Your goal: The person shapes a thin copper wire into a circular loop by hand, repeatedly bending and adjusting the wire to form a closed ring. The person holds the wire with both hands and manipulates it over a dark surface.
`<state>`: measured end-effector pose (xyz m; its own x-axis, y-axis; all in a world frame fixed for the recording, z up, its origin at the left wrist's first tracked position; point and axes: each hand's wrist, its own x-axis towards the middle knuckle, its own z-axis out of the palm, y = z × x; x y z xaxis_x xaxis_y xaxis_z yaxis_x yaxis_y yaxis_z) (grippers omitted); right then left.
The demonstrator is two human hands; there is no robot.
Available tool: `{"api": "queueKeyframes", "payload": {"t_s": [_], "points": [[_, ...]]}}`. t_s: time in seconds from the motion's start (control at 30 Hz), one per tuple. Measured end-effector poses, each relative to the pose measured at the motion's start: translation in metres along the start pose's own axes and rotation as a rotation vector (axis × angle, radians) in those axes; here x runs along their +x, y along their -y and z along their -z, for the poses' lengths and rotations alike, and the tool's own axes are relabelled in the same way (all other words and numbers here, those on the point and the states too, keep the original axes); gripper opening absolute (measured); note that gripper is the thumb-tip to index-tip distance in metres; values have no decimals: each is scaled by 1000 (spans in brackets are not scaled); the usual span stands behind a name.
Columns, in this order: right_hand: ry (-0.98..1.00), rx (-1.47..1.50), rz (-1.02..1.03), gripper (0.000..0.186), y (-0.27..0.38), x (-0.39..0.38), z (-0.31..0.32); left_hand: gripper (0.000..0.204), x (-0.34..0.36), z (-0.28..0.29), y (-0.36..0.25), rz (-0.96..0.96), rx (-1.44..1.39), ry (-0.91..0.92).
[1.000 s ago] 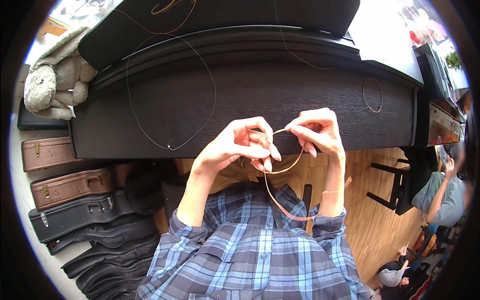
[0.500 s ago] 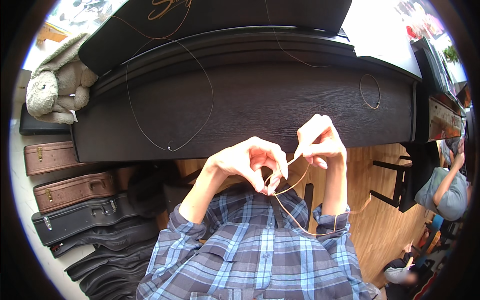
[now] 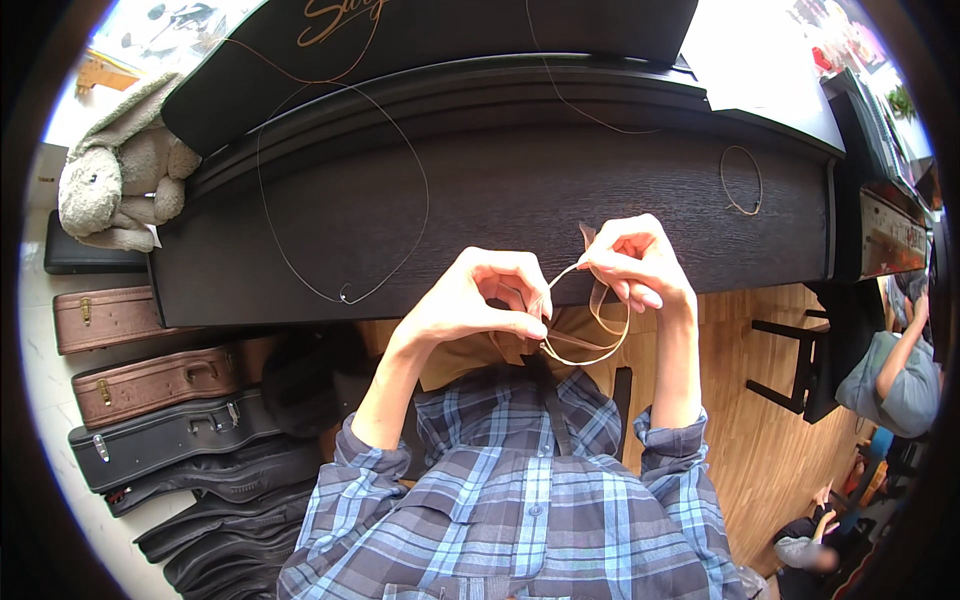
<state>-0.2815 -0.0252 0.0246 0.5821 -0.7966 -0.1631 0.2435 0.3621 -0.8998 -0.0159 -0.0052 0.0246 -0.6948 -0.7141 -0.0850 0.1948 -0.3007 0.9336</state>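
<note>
Between my two hands is a thin bronze-coloured guitar string, bent round into a small coil. My left hand pinches one side of the coil between thumb and fingers. My right hand grips the other side, thumb against the bent fingers. Both are in front of my chest, by the near edge of a dark wood-grain piano lid. On that lid lie a large loose loop of thin string to the left and a small coiled string to the right.
A plush rabbit sits at the piano's left end. Brown and black instrument cases line the left floor. White sheets lie at the back right. A black stool and a person are at right.
The long string end that hung down across my shirt is now gathered into the small coil. My hands have risen slightly and moved toward the piano.
</note>
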Motion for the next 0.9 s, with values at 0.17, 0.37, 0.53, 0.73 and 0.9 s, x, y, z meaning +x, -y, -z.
{"api": "queueKeyframes", "payload": {"t_s": [0.17,0.37,0.53,0.73,0.9], "points": [[-73,-61,5,16,-1,1,1,22,-5,1,-9,20,204,-105],[-146,-63,57,15,-4,3,-3,15,-25,-2,-25,131,493,-361],[-139,-121,47,13,-5,3,-9,11,-39,-4,-38,99,505,-470],[-65,-170,13,13,-1,2,-10,9,-44,-7,-45,95,782,-596],[-76,-152,5,12,-3,2,-11,12,-45,-8,-47,-43,1045,-507]]}}
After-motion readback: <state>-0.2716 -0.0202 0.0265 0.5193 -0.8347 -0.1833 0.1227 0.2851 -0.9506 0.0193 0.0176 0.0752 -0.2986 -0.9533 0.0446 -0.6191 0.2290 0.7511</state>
